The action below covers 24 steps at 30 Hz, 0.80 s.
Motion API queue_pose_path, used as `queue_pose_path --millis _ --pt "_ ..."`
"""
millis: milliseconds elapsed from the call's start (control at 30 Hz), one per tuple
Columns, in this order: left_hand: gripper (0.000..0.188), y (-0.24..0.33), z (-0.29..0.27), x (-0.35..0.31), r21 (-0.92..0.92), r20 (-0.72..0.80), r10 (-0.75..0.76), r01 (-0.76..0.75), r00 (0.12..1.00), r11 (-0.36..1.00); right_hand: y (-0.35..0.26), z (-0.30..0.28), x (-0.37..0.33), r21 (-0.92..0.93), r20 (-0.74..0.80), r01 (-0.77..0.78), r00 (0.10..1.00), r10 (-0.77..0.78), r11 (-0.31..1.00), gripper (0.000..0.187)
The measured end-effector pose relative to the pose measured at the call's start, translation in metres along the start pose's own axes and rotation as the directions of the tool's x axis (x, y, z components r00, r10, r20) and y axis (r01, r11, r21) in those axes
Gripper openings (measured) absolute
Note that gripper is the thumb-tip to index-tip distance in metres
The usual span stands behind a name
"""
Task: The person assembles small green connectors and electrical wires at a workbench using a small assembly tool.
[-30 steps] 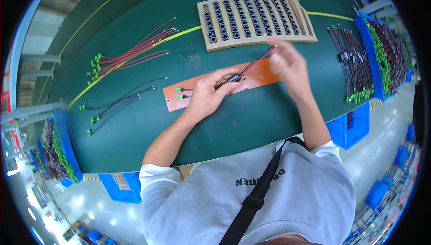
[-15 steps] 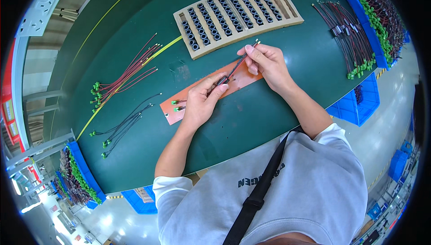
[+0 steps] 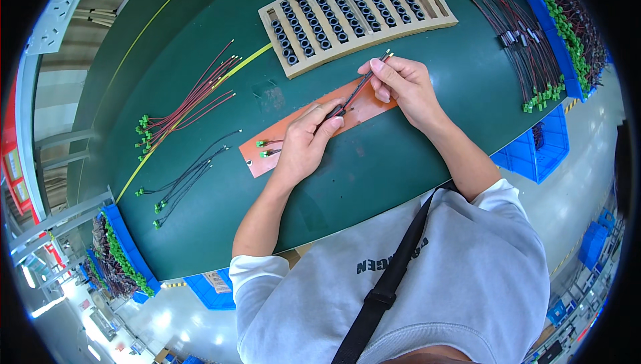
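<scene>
Over an orange board (image 3: 367, 106), my left hand (image 3: 306, 138) pinches a black ring-shaped core (image 3: 338, 111) with a red and a black wire running through it. The fingers of my right hand (image 3: 405, 90) close on the same pair of wires (image 3: 364, 84) near their far end, and the bare tips stick out above my thumb. Two green connectors (image 3: 265, 154) lie on the left part of the board, their leads passing under my left hand. Part of the core is hidden by my fingers.
Beyond the board stands a tan tray (image 3: 294, 70) with rows of black ring cores. Red wires (image 3: 193, 100) and black wires (image 3: 193, 174) with green connectors lie left. Cored wire sets (image 3: 524, 44) lie right, beside a blue bin (image 3: 551, 30); another blue bin (image 3: 123, 244) is at left.
The whole view has shifted slightly. Both hands keep their hold on the core and wires, with little visible movement between them.
</scene>
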<state>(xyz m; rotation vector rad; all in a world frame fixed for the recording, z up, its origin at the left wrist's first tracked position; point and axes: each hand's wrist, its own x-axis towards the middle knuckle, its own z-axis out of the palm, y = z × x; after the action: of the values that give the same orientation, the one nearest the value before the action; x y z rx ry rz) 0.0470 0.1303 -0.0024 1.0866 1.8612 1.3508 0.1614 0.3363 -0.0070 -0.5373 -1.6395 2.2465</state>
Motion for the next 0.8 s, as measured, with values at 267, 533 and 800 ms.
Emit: queue_pose_path --millis 267,533,800 --pt "0.032 0.002 0.001 0.0 -0.005 0.011 -0.027 0.027 1.0 1.0 -0.002 -0.001 -0.001 0.003 0.011 -0.021 1.0 0.021 1.0 0.033" --pt "0.033 -0.007 0.003 -0.002 -0.145 0.001 -0.098 0.097 0.995 0.985 0.001 -0.003 -0.002 -0.01 0.039 0.014 0.999 -0.014 1.0 0.033" --pt "0.033 -0.009 0.003 -0.004 -0.249 0.031 -0.108 0.113 0.994 0.962 -0.003 -0.001 -0.005 -0.024 0.054 0.056 0.997 -0.055 0.998 0.033"
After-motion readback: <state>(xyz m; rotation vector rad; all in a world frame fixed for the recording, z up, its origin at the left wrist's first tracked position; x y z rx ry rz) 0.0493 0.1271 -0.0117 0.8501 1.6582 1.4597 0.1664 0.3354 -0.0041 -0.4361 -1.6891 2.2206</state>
